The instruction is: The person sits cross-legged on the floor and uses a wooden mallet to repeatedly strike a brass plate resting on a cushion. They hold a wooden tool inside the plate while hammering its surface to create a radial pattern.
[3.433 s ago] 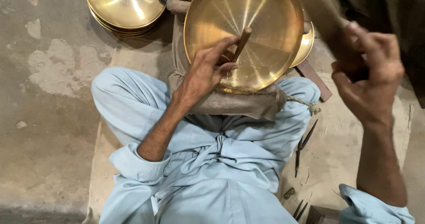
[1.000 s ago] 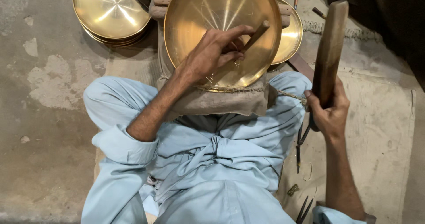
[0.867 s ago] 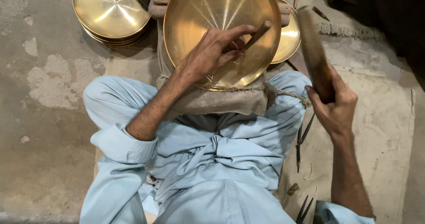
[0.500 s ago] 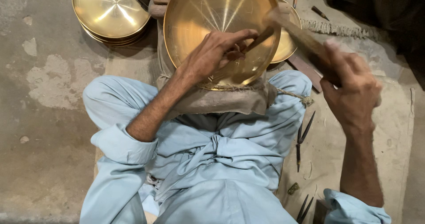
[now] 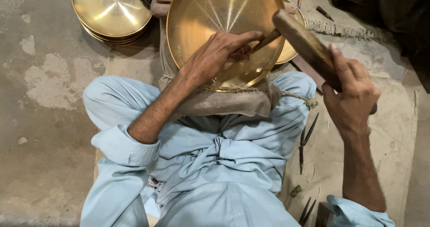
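Observation:
A large brass plate (image 5: 210, 12) leans on a cloth-wrapped block (image 5: 224, 103) between my knees. My left hand (image 5: 215, 56) rests on the plate and pinches a thin metal chisel (image 5: 265, 41), its tip on the plate's surface. My right hand (image 5: 351, 95) grips a wooden mallet (image 5: 304, 43) whose head touches the chisel's upper end.
A stack of brass plates (image 5: 112, 12) lies at the upper left on the concrete floor. Another plate (image 5: 291, 52) shows behind the big one. Several thin dark tools (image 5: 305, 139) lie on the mat (image 5: 394, 133) by my right leg.
My right hand swung the mallet from upright at the right down and leftward onto the chisel's end. My left hand stayed on the plate with the chisel.

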